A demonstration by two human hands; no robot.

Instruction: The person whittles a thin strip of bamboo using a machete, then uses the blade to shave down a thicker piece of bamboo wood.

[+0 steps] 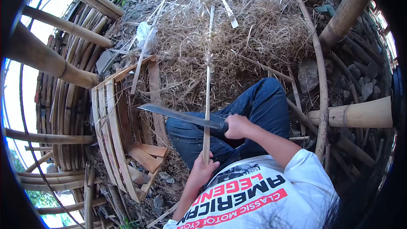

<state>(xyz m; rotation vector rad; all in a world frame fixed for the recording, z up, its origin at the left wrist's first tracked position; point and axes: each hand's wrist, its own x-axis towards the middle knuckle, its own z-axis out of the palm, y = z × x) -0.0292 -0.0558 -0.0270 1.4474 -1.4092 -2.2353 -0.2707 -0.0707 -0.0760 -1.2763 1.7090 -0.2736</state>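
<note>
My left hand (203,169) is closed round the near end of a long, thin bamboo strip (207,97), which stretches forward over the shavings. In my right hand (237,127) is the dark handle of a machete (182,116). Its long blade points left and crosses the strip above my crossed legs; whether blade and strip touch is hard to tell. Pale chips dot the dark blue trousers (267,101). Ahead of my legs lies a heap of curled bamboo shavings (254,29).
A slatted wooden crate (111,127) stands tilted at the left, near a white plastic bag (145,37). Thick bamboo poles (59,61) jut in from the left, and another pole (356,113) from the right. Rocks (308,75) lie beyond my right knee.
</note>
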